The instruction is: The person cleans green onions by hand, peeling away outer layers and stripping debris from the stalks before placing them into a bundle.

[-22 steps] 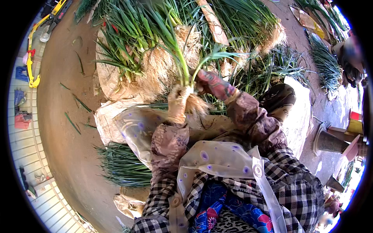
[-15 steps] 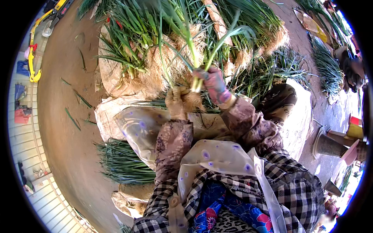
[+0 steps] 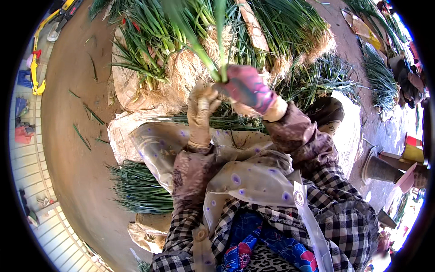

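Note:
My right hand (image 3: 250, 89), in a pink and grey glove, is closed round a few green onions (image 3: 206, 61). Their green stalks rise up and away from the fist, while the glove covers their lower ends. Close beside it on the left is my left hand (image 3: 201, 109), in a beige glove. Its fingers are curled at the stalk bases, and what they pinch, if anything, is hidden. Just beyond both hands lies a heap of green onions (image 3: 158, 50) with pale, stringy roots (image 3: 183, 70). A translucent purple-spotted apron (image 3: 247, 181) covers my lap.
Trimmed leaves (image 3: 324, 79) lie in a pile to the right. A neat green onion bundle (image 3: 140, 188) sits left of my lap. Sacking (image 3: 122, 131) spreads under the heap, with brown floor (image 3: 72, 158) further left. At right stands a dark cone-shaped object (image 3: 380, 170).
My right hand has turned over and come nearer, its back now hiding the stalk bases. The roots and leaf that showed at my left hand are no longer visible there.

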